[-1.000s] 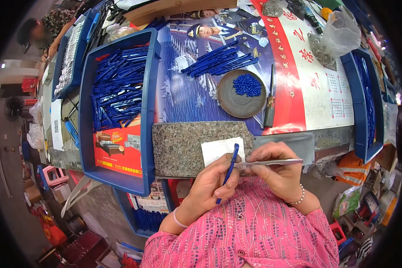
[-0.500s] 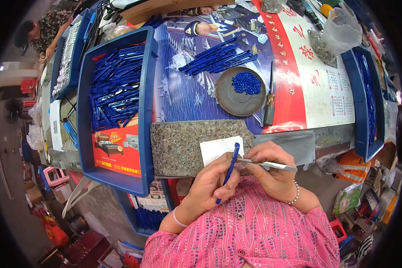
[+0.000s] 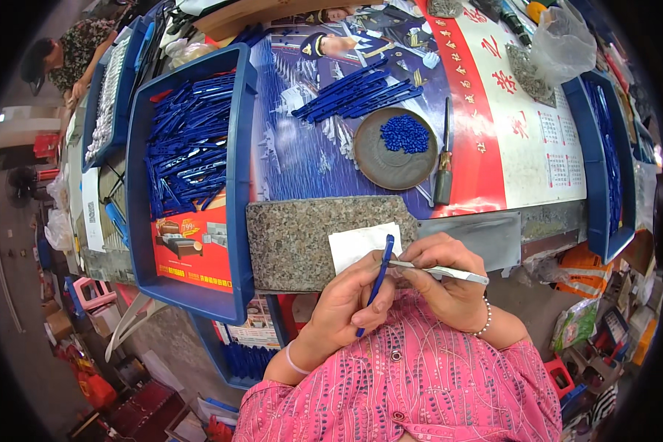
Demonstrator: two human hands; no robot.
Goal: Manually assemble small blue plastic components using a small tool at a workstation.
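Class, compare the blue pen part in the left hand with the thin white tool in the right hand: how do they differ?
The blue pen part stands nearly upright in the left hand; the white tool lies almost level in the right hand. One is dark blue, the other pale. Both are slim sticks, and they meet near the pen part's top.

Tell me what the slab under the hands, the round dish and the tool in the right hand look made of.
Slab: speckled grey, probably polished granite.
Round dish: dull brown, likely metal or glazed ceramic.
Tool in the right hand: thin, silvery, probably metal.
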